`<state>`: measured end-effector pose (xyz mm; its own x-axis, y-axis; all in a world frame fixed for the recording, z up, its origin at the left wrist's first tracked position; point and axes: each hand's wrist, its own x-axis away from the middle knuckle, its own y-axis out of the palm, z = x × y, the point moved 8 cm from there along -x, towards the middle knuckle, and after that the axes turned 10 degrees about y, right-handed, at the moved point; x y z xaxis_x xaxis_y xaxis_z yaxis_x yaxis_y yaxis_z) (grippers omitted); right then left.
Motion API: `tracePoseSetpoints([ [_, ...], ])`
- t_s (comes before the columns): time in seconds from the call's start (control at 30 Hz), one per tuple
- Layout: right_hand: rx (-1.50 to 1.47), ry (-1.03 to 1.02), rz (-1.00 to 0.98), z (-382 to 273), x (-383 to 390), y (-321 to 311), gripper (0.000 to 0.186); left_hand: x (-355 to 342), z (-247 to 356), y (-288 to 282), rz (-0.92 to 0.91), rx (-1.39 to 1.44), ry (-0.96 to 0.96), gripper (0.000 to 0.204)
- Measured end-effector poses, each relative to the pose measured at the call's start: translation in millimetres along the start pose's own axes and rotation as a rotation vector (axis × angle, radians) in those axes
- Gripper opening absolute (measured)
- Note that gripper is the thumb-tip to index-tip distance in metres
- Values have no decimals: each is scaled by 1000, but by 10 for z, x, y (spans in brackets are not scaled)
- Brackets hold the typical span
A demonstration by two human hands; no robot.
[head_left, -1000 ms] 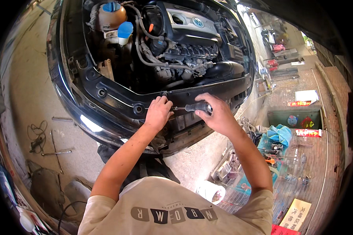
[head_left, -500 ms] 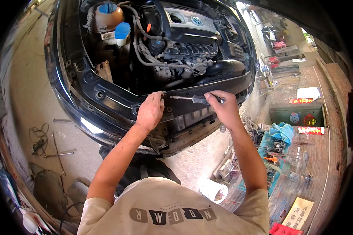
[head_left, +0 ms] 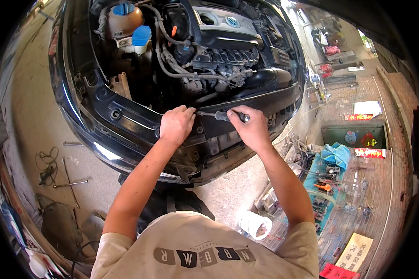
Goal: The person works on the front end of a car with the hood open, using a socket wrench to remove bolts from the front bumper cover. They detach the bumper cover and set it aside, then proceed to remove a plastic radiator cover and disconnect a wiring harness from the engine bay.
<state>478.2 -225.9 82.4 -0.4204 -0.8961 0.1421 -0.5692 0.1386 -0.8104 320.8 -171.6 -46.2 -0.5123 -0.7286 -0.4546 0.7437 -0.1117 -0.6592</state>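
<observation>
My right hand (head_left: 250, 128) is wrapped around the grey handle of a screwdriver-like hand driver (head_left: 222, 115), which lies nearly level with its thin metal shaft pointing left. At the shaft's tip, the fingers of my left hand (head_left: 176, 124) are pressed together by the edge of the black front panel (head_left: 139, 109) of a car. Whatever those fingers pinch, if anything, is hidden. Beyond both hands lies the open engine bay, with the engine (head_left: 226, 58), an orange-brown reservoir with a blue cap (head_left: 125, 22) and a blue-topped filler neck (head_left: 141, 38).
The dark bumper (head_left: 102, 158) curves between me and the bay. On the floor at left lie a metal bar wrench (head_left: 70, 184) and a coiled cable (head_left: 46, 167). At right are a white bucket (head_left: 253, 225), a blue cloth (head_left: 336, 156) and assorted tools on a teal mat (head_left: 319, 186).
My right hand and the driver have moved left, bringing the tip up to my left fingers. My left hand has shifted slightly left and up. The view has moved a little.
</observation>
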Motion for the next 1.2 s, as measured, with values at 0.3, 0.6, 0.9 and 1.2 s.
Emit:
tracePoseSetpoints([
  [0.3, 583, -488, -151, -543, 156, 207, 29, -25, -18, 65, -20, 22, 49, 13],
  [0.6, -4, 250, -178, -233, -182, 222, 47, -21, -51, 127, 10, 48, 38, 10],
  [0.9, 710, -677, -128, -930, -36, 423, 29, 8, -99, 150, -10, 110, 9, 13],
  [1.2, 697, -774, -397, -1006, 58, 347, 16, -21, 24, 6, -76, 281, 38, 23],
])
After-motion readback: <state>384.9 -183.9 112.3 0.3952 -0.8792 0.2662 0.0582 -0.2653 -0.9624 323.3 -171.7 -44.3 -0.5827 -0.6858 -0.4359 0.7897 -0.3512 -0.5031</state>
